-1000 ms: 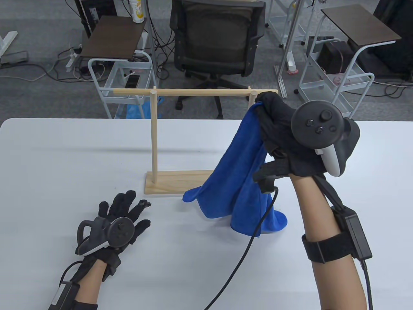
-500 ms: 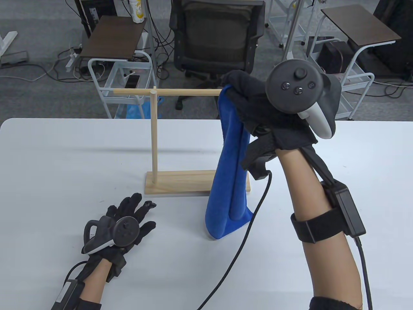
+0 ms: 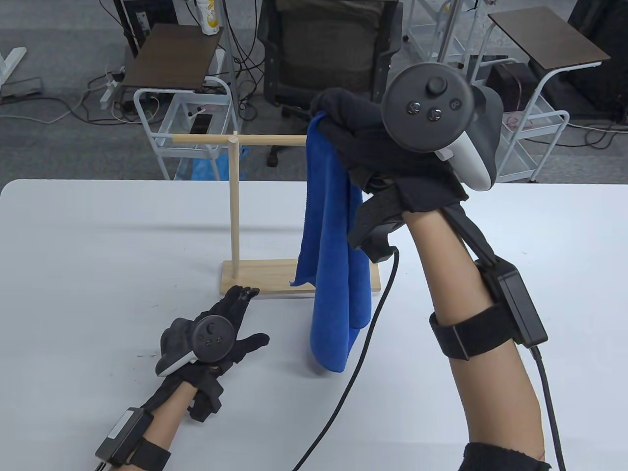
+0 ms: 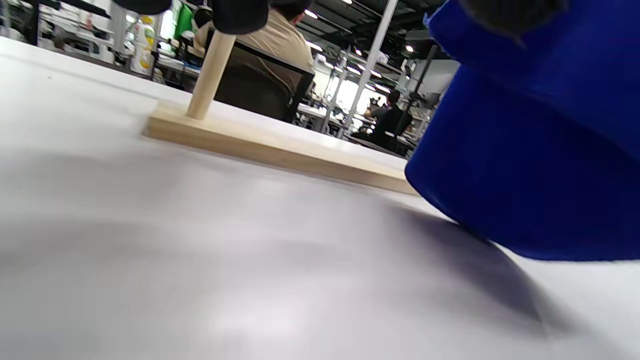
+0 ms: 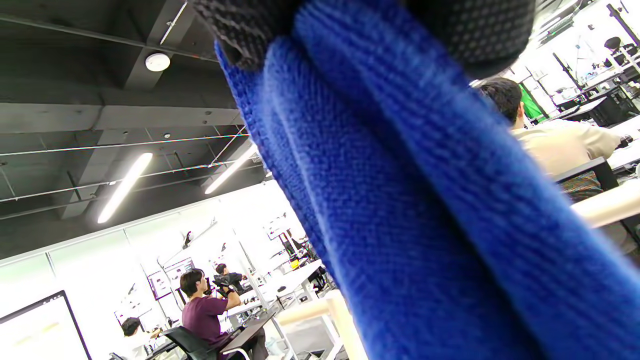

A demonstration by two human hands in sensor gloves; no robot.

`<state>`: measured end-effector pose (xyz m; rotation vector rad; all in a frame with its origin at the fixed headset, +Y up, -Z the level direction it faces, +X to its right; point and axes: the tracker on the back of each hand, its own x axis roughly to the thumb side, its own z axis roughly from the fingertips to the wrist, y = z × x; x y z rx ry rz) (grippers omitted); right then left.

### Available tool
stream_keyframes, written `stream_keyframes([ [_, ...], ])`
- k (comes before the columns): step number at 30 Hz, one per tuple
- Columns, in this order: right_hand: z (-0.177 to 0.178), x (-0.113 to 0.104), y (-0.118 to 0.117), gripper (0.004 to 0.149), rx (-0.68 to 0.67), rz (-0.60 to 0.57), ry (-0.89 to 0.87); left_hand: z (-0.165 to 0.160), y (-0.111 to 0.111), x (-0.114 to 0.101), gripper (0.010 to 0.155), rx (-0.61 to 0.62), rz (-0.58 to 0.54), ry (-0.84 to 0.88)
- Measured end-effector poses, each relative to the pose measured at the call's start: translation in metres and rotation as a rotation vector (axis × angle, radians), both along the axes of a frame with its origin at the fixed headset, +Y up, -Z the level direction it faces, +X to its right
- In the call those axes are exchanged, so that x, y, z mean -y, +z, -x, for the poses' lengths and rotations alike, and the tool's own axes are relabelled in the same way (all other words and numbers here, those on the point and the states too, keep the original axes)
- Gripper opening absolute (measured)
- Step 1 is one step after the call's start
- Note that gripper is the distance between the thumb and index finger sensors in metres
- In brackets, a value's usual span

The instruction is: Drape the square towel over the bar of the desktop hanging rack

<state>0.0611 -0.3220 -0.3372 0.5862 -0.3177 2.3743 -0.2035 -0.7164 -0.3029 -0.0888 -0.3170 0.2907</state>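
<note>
My right hand (image 3: pixel 343 122) grips the top of the blue square towel (image 3: pixel 328 255) and holds it up at the height of the wooden rack's bar (image 3: pixel 240 140), covering the bar's right part. The towel hangs in long folds in front of the rack, its lower end clear of the table. It fills the right wrist view (image 5: pixel 400 200), gripped under my gloved fingers (image 5: pixel 480 35). My left hand (image 3: pixel 230 314) lies low on the table with fingers stretched toward the rack's base (image 3: pixel 255 282), holding nothing. The left wrist view shows the base (image 4: pixel 270 145) and the towel's lower end (image 4: pixel 540 150).
The rack's left upright (image 3: pixel 234 206) stands on the base near the white table's (image 3: pixel 98 255) middle. A cable (image 3: pixel 363 353) runs from my right glove across the table. Beyond the far edge stand an office chair (image 3: pixel 328 59) and wire carts (image 3: pixel 186 122).
My right hand has lifted the towel off the table and carried it up and left along the bar. My left hand has slid forward and right toward the rack's base.
</note>
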Motion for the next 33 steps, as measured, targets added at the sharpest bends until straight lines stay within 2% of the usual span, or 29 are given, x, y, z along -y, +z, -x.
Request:
stream_keyframes([
  [3, 0.005, 0.0, 0.001, 0.039, -0.018, 0.003, 0.004, -0.011, -0.024, 0.001, 0.093, -0.034, -0.069, 0.1],
  [4, 0.006, 0.001, 0.001, 0.039, -0.021, 0.006, 0.003, -0.014, -0.033, 0.002, 0.093, -0.025, -0.065, 0.193],
  [6, 0.007, 0.002, 0.002, 0.039, -0.017, 0.009, 0.003, -0.018, -0.044, 0.006, 0.079, 0.002, 0.01, 0.394],
  [7, 0.006, 0.003, 0.004, 0.039, -0.01, 0.003, 0.01, -0.019, -0.047, 0.008, 0.068, 0.032, 0.042, 0.487],
  [9, 0.003, 0.003, 0.005, 0.039, -0.011, -0.004, 0.002, -0.018, -0.048, 0.011, 0.047, 0.083, 0.057, 0.521],
  [10, 0.002, 0.004, 0.005, 0.039, -0.013, -0.003, -0.001, -0.016, -0.047, 0.012, 0.043, 0.088, 0.046, 0.515],
  [13, -0.005, 0.007, 0.003, 0.039, -0.008, -0.003, -0.011, -0.006, -0.042, 0.008, 0.042, 0.069, -0.019, 0.504],
  [19, -0.018, 0.015, -0.002, 0.039, 0.011, 0.005, -0.034, 0.03, -0.036, -0.013, 0.042, 0.01, -0.041, 0.605],
  [28, -0.058, 0.026, 0.0, 0.04, 0.13, -0.028, -0.098, 0.089, -0.027, -0.069, 0.042, -0.153, -0.199, 0.713],
  [33, -0.085, 0.039, -0.005, 0.04, 0.195, -0.024, -0.143, 0.111, -0.027, -0.111, 0.042, -0.23, -0.313, 0.713],
])
